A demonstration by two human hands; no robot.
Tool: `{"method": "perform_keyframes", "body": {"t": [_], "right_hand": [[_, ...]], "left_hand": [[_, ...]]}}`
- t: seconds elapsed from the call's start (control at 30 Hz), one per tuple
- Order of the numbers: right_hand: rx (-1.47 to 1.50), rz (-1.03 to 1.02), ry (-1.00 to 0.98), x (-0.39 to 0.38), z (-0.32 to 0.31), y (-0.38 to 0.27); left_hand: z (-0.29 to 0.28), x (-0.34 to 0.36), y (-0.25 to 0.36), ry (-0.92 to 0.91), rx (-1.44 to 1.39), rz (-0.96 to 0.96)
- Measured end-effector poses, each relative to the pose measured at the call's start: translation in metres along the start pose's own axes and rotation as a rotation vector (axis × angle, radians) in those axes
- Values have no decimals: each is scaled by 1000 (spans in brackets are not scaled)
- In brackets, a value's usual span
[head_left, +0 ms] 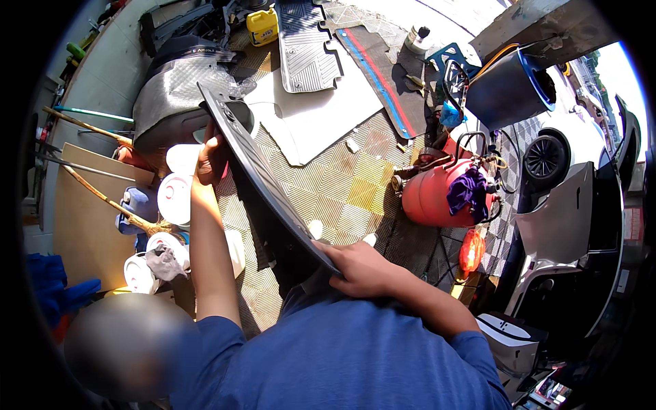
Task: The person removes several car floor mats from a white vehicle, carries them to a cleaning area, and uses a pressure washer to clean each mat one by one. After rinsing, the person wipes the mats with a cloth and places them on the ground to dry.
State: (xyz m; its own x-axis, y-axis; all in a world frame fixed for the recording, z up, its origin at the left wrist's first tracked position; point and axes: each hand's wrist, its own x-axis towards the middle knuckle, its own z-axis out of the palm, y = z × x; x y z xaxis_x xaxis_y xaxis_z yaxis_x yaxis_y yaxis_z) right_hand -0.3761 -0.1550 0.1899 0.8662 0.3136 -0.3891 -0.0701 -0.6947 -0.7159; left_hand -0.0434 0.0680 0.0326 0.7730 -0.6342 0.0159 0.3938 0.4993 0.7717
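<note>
A dark ribbed car floor mat is held up, tilted and seen almost edge-on, running from upper left to lower right in front of me. My left hand grips its far left side, partly in shadow, with the arm stretched out. Nearer to me, my right hand is closed on the near edge, thumb and fingers around the rim. The underside of the mat lies in deep shadow. Beyond it, a second ribbed mat lies partly over a white sheet on the floor.
White buckets, one with a grey rag, and a straw broom stand left. A red tank with a purple cloth is right, before a white car. A yellow jug stands far off.
</note>
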Motion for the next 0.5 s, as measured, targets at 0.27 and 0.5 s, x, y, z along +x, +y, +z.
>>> {"method": "perform_keyframes", "body": {"t": [0.27,0.5], "right_hand": [[-103,-110,-58,29,-6,-22],[-117,-116,-150,42,-26,9]], "left_hand": [[-200,41,36,490,1490,128],[-191,58,21,645,836,-202]]}}
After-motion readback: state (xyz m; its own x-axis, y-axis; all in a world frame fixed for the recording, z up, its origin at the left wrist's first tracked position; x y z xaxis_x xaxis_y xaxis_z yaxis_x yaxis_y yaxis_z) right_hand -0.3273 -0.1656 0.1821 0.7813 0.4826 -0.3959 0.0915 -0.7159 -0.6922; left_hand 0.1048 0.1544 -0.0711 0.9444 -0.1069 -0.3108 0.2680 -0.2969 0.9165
